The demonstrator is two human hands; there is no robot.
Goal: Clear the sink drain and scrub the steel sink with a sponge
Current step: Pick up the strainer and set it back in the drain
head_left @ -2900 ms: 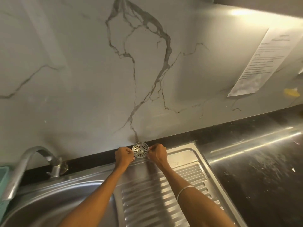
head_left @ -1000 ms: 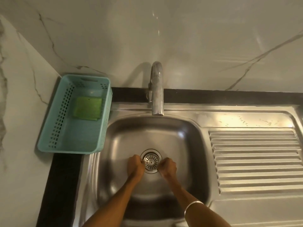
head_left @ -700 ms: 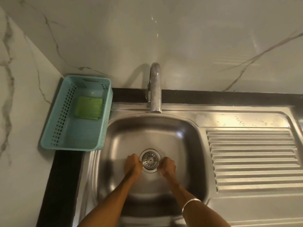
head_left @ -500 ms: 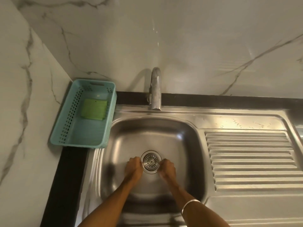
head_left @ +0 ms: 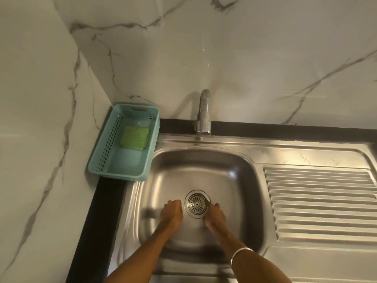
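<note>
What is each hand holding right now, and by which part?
Nothing that shows. The left hand sits curled beside the strainer, apart from it; the right hand touches its rim.

The drain strainer (head_left: 197,204) is sitting in the sink (head_left: 240,166) floor; the left hand (head_left: 171,213) is lying just left, the right hand (head_left: 215,216) right; the tap (head_left: 204,112) is standing behind; the sponge (head_left: 134,137) is lying in the basket (head_left: 106,148) left of the sink; the drainboard (head_left: 320,203) is lying right.
</note>
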